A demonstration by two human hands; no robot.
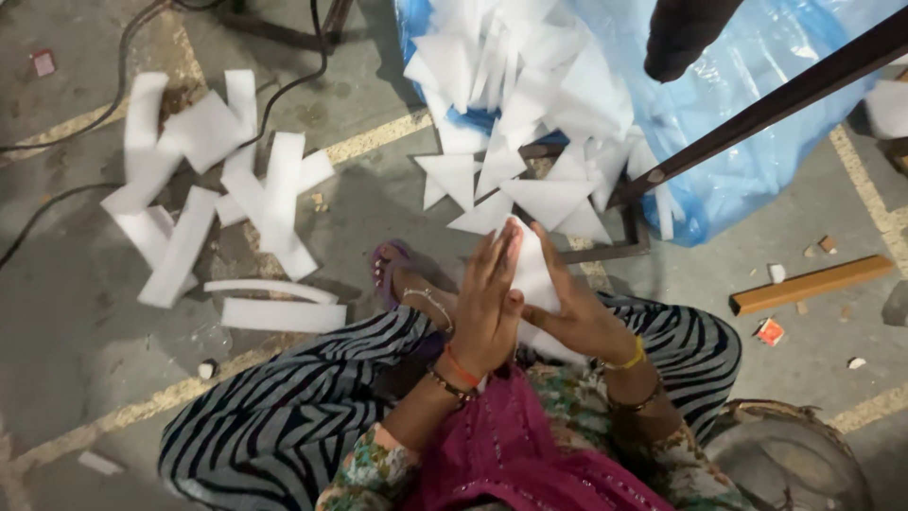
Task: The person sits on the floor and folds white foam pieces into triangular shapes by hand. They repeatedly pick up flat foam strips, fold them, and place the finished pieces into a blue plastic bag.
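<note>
Both hands point(487, 303) point(577, 317) press a white foam triangle point(532, 274) flat, grip closed, near blue bag point(747, 104)

A grey concrete floor point(76, 322) with faded yellow lines carries everything. White foam strips point(218, 189) lie scattered on the left, white foam triangles point(530, 189) spill from a blue plastic sheet point(747, 95), and a wooden bar point(811, 284) lies on the right among small debris.

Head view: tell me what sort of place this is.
Probably a small workshop floor used for packing-foam piecework. White foam strips lie scattered on the painted concrete floor, cut foam triangles are heaped on a blue plastic bag, and both hands press a stack of foam pieces.
</note>
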